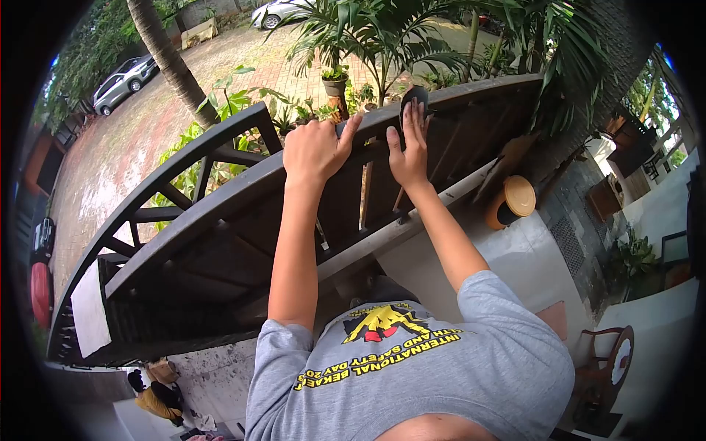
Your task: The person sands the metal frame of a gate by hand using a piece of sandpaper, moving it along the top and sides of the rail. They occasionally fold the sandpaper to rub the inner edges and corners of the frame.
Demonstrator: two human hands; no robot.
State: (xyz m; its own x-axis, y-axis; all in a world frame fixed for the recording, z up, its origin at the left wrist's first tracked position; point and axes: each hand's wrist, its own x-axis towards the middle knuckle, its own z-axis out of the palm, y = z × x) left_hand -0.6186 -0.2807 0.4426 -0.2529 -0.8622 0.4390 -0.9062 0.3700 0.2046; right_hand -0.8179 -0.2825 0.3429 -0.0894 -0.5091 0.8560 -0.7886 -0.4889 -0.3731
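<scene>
A long, dark wooden rail (228,197) with a curved look crosses in front of me, the top edge of a dark panelled piece. My left hand (318,151) is closed over that edge, its thumb pointing along it to the right; a small bluish-dark bit shows by the thumb, too little to name. To the right, my right hand (410,151) presses a black sheet of sandpaper (416,95) against the rail with its fingers straight and its thumb apart. The sheet sticks up past the fingertips. What lies under both palms is hidden.
Beyond the rail stand a dark slatted frame (176,158), potted plants (335,81) and a tree trunk (173,62). Parked cars (126,82) are on the brick paving. An orange-lidded container (519,195) and a wooden chair (610,360) are at right.
</scene>
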